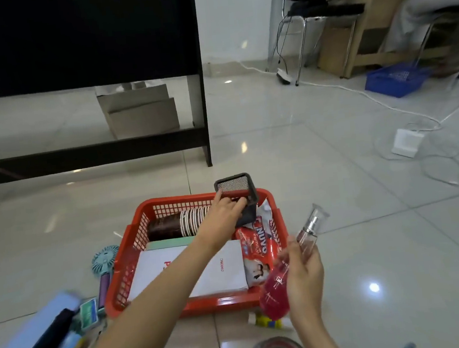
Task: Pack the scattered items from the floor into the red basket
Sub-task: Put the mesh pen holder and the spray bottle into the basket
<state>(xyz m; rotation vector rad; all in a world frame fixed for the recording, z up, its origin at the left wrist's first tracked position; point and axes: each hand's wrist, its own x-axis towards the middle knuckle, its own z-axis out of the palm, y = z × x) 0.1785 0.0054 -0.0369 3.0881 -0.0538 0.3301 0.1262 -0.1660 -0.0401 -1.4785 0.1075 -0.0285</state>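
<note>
Left hand (224,211) grip holds mesh cup (239,198) over red basket (147,266); right hand (302,273) grips spray bottle (309,230), arm hiding white paper (153,268)

Floor (320,165) glossy tile; basket (143,218) red plastic lattice; bottle (310,229) clear, glassy; snack bag (258,248) shiny; paper cups (192,221), ribbed.

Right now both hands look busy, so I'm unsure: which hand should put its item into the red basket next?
Left. The left hand already holds the black mesh holder over the red basket; the right hand holds bottles outside it.
</note>
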